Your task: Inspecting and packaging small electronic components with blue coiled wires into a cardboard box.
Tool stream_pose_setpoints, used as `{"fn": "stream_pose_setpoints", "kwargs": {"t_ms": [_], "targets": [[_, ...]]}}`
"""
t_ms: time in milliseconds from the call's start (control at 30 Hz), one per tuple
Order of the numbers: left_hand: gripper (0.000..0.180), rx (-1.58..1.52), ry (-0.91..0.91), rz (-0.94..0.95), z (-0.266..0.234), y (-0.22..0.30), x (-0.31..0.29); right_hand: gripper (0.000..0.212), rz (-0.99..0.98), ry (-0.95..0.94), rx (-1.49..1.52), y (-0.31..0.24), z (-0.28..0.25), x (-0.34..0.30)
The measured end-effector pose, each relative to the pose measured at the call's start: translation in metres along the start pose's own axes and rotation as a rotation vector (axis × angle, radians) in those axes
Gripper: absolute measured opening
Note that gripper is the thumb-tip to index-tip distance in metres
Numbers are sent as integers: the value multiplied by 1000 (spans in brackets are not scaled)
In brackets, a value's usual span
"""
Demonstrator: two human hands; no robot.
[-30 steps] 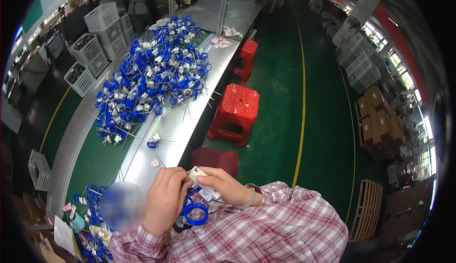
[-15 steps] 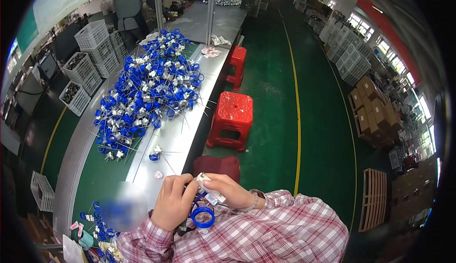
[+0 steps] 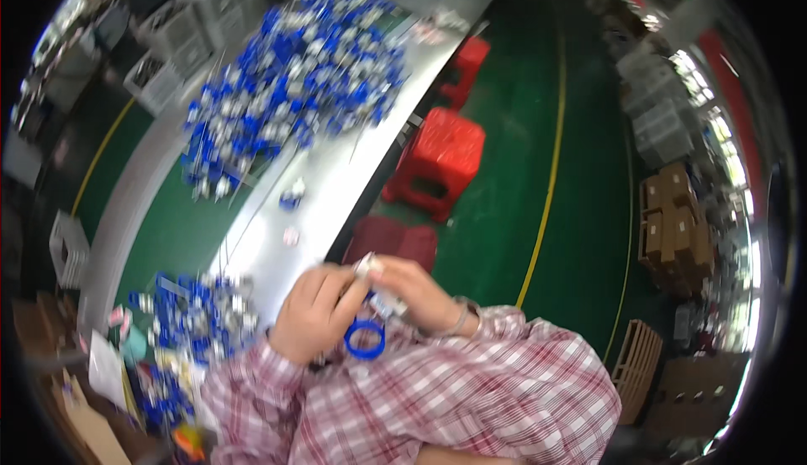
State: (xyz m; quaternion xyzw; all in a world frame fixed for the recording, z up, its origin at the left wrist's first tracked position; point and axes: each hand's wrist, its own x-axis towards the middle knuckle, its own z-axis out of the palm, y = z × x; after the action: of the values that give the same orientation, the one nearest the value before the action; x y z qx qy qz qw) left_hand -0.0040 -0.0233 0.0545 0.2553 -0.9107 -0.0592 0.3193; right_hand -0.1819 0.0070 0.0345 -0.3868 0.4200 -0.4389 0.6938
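Note:
In front of my body, both hands meet at a white block-shaped piece (image 3: 365,267) joined to a blue wire coil. My left hand (image 3: 313,310) is closed, with its thumb and fingertips pinching at the piece's left side. From the other side my right hand (image 3: 418,294) grips the white piece, its fingers partly hidden. The round blue coil (image 3: 365,356) hangs below, between my hands and against my plaid sleeve. Motion blur hides the fine details at my fingertips.
A large heap of blue coils with white blocks (image 3: 294,70) covers the far bench. A smaller heap (image 3: 202,318) lies at lower left. One loose coil (image 3: 292,196) rests on the metal bench edge (image 3: 324,200). Red stools (image 3: 444,150) stand along its right side.
The whole view has shifted and blurred, so the bench and stools sit higher in it and more of the lower-left heap shows. Both hands keep the piece between them.

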Motion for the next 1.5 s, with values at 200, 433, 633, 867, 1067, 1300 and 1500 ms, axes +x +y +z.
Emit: {"fn": "stream_pose_setpoints", "kwargs": {"t_ms": [200,433,633,867,1067,1300,1500], "targets": [[33,-233,45,-146,20,-11,-16,24,150,-34,65,14,-8,15],[16,-531,400,-923,78,-71,-64,27,195,265,203,58,-69,9],[21,-406,227,-1172,193,-209,-147,28,162,322,125,43,-65,4],[24,-257,24,-1249,243,-225,-169,30,231,292,235,35,-59,6],[27,-171,-68,-1248,242,-228,-163,31,239,240,169,34,-65,19],[24,-432,242,-1423,210,-214,-177,30,281,70,145,38,-46,42],[34,-1197,144,-1220,97,-112,-84,30,325,-29,115,61,-36,70]]}}
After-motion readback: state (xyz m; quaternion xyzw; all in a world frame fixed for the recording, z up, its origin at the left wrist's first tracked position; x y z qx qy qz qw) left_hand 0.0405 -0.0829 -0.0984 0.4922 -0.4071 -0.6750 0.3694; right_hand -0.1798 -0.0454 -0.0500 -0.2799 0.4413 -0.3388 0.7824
